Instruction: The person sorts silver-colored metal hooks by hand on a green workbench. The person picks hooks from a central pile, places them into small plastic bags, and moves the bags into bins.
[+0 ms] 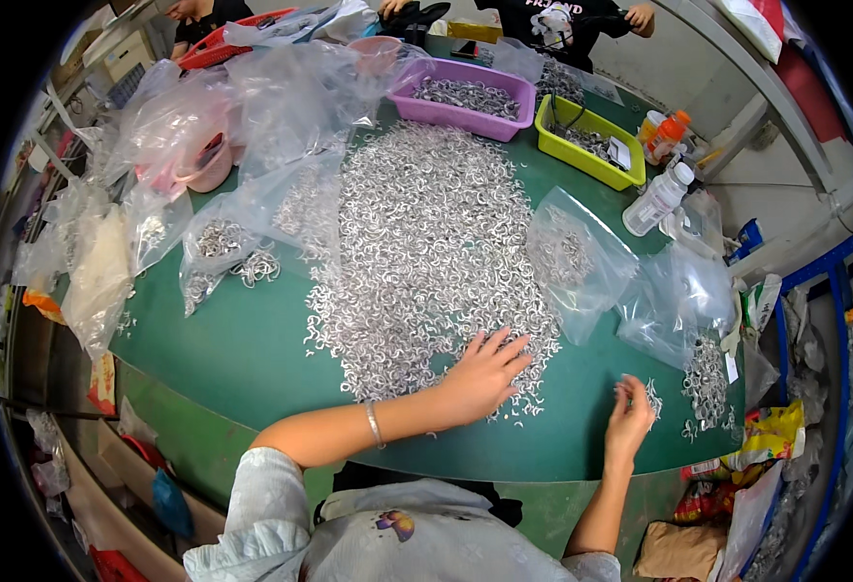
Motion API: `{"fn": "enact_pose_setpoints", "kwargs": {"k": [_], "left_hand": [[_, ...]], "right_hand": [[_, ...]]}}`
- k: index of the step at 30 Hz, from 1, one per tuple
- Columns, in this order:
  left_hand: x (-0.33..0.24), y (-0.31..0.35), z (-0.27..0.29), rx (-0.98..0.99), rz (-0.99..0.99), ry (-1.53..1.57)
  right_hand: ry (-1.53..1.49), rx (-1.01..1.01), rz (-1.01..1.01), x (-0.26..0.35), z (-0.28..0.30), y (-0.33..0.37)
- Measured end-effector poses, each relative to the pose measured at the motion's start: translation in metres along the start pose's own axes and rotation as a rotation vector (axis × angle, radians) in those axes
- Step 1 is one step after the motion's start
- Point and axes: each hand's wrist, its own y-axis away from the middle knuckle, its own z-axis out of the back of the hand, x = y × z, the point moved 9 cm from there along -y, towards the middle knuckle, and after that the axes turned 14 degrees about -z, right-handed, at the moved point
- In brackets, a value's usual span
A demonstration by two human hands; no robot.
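A broad heap of small curved silvery metal pieces (436, 213) covers the middle of the green table (223, 339). My left hand (489, 373) lies palm down on the near right part of this heap, its fingers stretched out and slightly spread. Further right, my right hand (628, 417) is raised near the table's front edge with its fingers curled together; what they hold, if anything, is too small to make out. Just beside it sits a little cluster of the same pieces (653, 400). A larger cluster (706, 383) spills at the mouth of a clear plastic bag (674, 306).
A purple basin (465, 124) and a yellow-green basin (591, 160) of metal pieces stand at the back. Bottles, one white (659, 199) and one orange (667, 136), stand at right. Clear bags (290, 97) crowd the left. Two people (562, 24) are across the table.
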Motion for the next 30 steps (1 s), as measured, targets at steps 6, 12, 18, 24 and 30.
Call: {"fn": "enact_pose_setpoints", "kwargs": {"k": [6,12,18,24,30], "left_hand": [[-0.010,0.002,-0.018,0.122,-0.049,-0.288],[-0.018,0.024,-0.016,0.167,-0.169,-0.247],[-0.013,0.058,0.012,0.084,-0.078,-0.226],[-0.001,0.090,0.036,-0.019,0.175,-0.311],[0.009,0.108,0.061,-0.119,0.344,-0.278]], "right_hand": [[0.297,-0.083,0.022,-0.005,0.012,-0.001],[-0.275,0.388,0.011,0.058,-0.048,0.026],[-0.107,0.512,0.421,0.122,-0.097,0.078],[-0.197,0.510,0.477,0.115,-0.085,0.091],[-0.224,0.324,0.195,0.091,-0.071,0.059]]}}
